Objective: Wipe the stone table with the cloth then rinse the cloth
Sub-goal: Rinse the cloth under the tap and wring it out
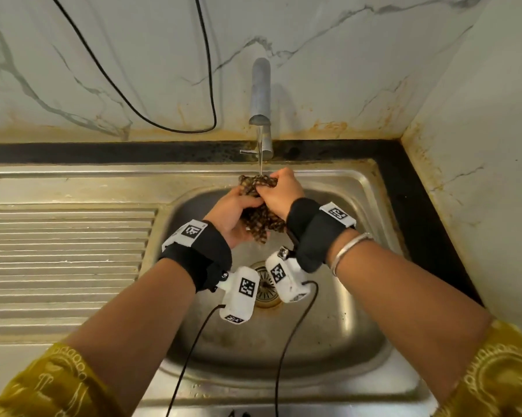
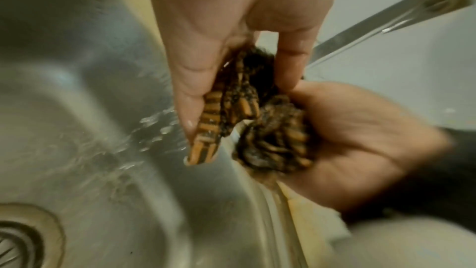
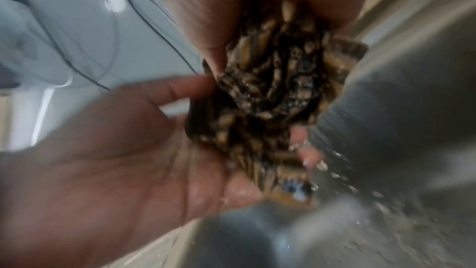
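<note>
The cloth is a wet, bunched brown-and-black patterned rag held over the steel sink basin. Water runs from the tap onto its top. My left hand grips the lower part of the cloth, thumb and fingers curled round it. My right hand grips the upper part, just under the stream. In the left wrist view the cloth hangs between my thumb and fingers, and drops spray off it. In the right wrist view the cloth fills my grip and the other palm lies under it.
A ribbed steel drainboard lies left of the basin. The drain strainer sits below my wrists. A black stone edge borders the sink at the back and right. A black cable hangs on the marble wall.
</note>
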